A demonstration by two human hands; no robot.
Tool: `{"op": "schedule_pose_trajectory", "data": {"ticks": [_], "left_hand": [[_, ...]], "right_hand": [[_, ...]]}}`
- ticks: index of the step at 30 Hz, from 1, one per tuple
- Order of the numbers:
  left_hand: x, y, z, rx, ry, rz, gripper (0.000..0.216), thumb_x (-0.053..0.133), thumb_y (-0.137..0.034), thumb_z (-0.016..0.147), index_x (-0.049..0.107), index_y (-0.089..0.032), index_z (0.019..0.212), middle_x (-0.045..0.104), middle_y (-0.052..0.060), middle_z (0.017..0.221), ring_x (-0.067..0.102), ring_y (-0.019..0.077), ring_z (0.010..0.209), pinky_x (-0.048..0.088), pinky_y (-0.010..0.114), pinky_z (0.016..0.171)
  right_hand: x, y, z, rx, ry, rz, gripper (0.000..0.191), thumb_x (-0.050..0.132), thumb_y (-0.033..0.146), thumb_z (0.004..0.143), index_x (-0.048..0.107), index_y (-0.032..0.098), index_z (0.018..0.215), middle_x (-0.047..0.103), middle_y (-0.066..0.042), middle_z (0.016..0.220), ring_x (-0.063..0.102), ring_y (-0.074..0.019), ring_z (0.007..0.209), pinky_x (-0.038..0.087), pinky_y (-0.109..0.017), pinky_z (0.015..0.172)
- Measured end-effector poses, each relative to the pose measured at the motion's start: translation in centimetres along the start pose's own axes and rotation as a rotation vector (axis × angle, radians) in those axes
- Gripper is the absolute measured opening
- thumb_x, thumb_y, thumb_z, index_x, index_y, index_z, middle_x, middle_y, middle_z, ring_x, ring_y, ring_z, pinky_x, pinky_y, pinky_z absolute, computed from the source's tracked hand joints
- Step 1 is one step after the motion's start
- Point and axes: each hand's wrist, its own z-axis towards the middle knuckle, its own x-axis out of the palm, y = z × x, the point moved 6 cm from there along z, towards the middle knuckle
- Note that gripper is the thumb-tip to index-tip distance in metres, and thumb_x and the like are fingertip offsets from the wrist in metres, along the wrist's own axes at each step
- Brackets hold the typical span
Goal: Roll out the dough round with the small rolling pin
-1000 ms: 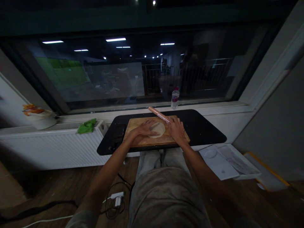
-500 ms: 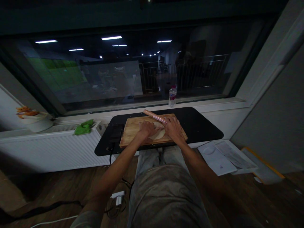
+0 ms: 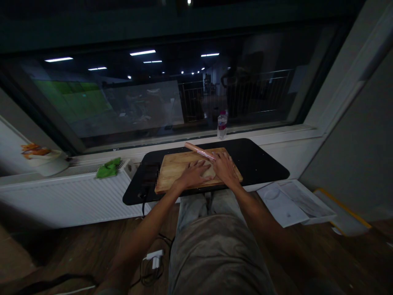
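In front of you, across the upper half of the frame, stretches a wide dark-framed glass window [image 3: 141, 102] with reflected ceiling lights. Below it at the left of the frame is a long white ribbed metal radiator [image 3: 86, 198]. At centre you have a black tabletop with cut corners [image 3: 260, 164]. Right of centre, lower down, lies a shallow white rectangular box [image 3: 307, 200]. On the tabletop, mid-frame, rests a light-brown rectangular wooden board [image 3: 172, 168].

Both of your 2 hands are over that board. Your left hand [image 3: 195, 174] is open, fingers spread, at the left side of the dough. Your right hand [image 3: 225, 167] is open too, fingers stretched forward, touching the near end of the stick at the board's right.

Left of your frame, a round white pot [image 3: 50, 164] bears something orange. The long pinkish-brown cylindrical stick [image 3: 196, 150] slants across the board's back edge, its far end pointing up-left. The flat, pale, round piece of dough [image 3: 210, 169] lies on the board between your hands, partly covered by them. Behind the tabletop stands a clear plastic bottle with a pink cap [image 3: 222, 126]; upon the radiator lies a crumpled green cloth [image 3: 108, 168].
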Motion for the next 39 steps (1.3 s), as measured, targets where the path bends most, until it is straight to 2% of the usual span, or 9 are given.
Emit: {"op": "schedule_pose_trajectory", "data": {"ticks": [5, 11, 16, 19, 22, 26, 30, 34, 39], "left_hand": [[-0.1, 0.2, -0.1, -0.054, 0.011, 0.012, 0.088, 0.048, -0.085, 0.107, 0.047, -0.034, 0.178, 0.034, 0.015, 0.189, 0.029, 0.0457, 0.175, 0.023, 0.07, 0.139], [-0.9, 0.9, 0.1, -0.178, -0.051, 0.048, 0.081, 0.041, -0.083, 0.11, 0.05, -0.035, 0.174, 0.039, 0.016, 0.187, 0.035, 0.0489, 0.171, 0.027, 0.077, 0.133], [-2.1, 0.8, 0.0, -0.368, -0.103, 0.135, 0.079, 0.04, -0.081, 0.111, 0.058, -0.029, 0.167, 0.058, 0.024, 0.17, 0.054, 0.0516, 0.154, 0.04, 0.076, 0.123], [-3.0, 1.2, -0.4, -0.435, -0.13, 0.153, 0.068, 0.038, -0.071, 0.115, 0.074, -0.023, 0.148, 0.072, 0.024, 0.151, 0.062, 0.0477, 0.144, 0.043, 0.07, 0.12], [-4.7, 3.3, -1.3, -0.506, -0.286, 0.12, 0.062, 0.036, -0.058, 0.119, 0.083, -0.017, 0.124, 0.08, 0.023, 0.129, 0.07, 0.0412, 0.129, 0.05, 0.057, 0.114], [-7.2, 6.2, -1.9, -0.406, -0.531, 0.175, 0.04, 0.044, -0.038, 0.118, 0.08, -0.021, 0.123, 0.076, 0.018, 0.138, 0.063, 0.0377, 0.137, 0.051, 0.052, 0.115], [-6.4, 8.5, -0.5, -0.27, -0.44, 0.141, 0.031, 0.05, -0.031, 0.116, 0.076, -0.022, 0.132, 0.074, 0.015, 0.141, 0.063, 0.0325, 0.136, 0.053, 0.045, 0.115], [-4.2, 9.7, 1.1, -0.186, -0.283, 0.107, 0.038, 0.058, -0.016, 0.106, 0.074, -0.019, 0.141, 0.075, 0.015, 0.143, 0.066, 0.029, 0.135, 0.051, 0.039, 0.119], [-2.4, 10.4, 2.0, -0.165, -0.243, 0.134, 0.049, 0.055, -0.013, 0.104, 0.07, -0.017, 0.151, 0.071, 0.017, 0.156, 0.063, 0.0318, 0.148, 0.045, 0.045, 0.13]], "right_hand": [[-0.3, -0.1, 0.0, 0.025, 0.004, 0.023, 0.052, 0.037, 0.03, 0.12, 0.061, 0.016, 0.164, 0.07, -0.021, 0.152, 0.055, -0.0364, 0.145, 0.042, -0.049, 0.119], [-0.4, 0.0, 0.0, 0.041, 0.011, 0.014, 0.051, 0.038, 0.031, 0.121, 0.065, 0.014, 0.16, 0.07, -0.021, 0.152, 0.056, -0.0371, 0.144, 0.044, -0.048, 0.118], [0.1, -0.2, 0.1, 0.022, -0.001, 0.027, 0.05, 0.04, 0.029, 0.12, 0.065, 0.014, 0.161, 0.07, -0.022, 0.152, 0.056, -0.0377, 0.145, 0.042, -0.05, 0.12], [0.6, -0.3, 0.3, -0.037, 0.008, 0.051, 0.049, 0.046, 0.029, 0.118, 0.065, 0.017, 0.162, 0.072, -0.021, 0.151, 0.059, -0.0373, 0.143, 0.042, -0.051, 0.122], [1.1, -0.4, 0.8, -0.153, 0.017, 0.116, 0.046, 0.055, 0.03, 0.117, 0.069, 0.021, 0.16, 0.074, -0.017, 0.149, 0.062, -0.0341, 0.141, 0.041, -0.048, 0.125], [2.0, -0.3, 2.0, -0.335, 0.101, 0.224, 0.042, 0.062, 0.029, 0.115, 0.074, 0.022, 0.154, 0.075, -0.014, 0.15, 0.064, -0.0308, 0.141, 0.046, -0.046, 0.123], [1.7, -0.2, 3.7, -0.443, 0.169, 0.283, 0.037, 0.056, 0.033, 0.119, 0.082, 0.021, 0.142, 0.081, -0.012, 0.136, 0.071, -0.0275, 0.131, 0.05, -0.04, 0.115], [0.8, -0.2, 4.9, -0.425, 0.162, 0.171, 0.04, 0.051, 0.037, 0.12, 0.088, 0.022, 0.128, 0.08, -0.01, 0.133, 0.075, -0.0252, 0.119, 0.052, -0.034, 0.107], [1.4, -0.1, 4.9, -0.314, 0.148, 0.0, 0.054, 0.049, 0.042, 0.119, 0.061, 0.024, 0.169, 0.069, -0.016, 0.159, 0.065, -0.0338, 0.142, 0.047, -0.049, 0.123]]}}
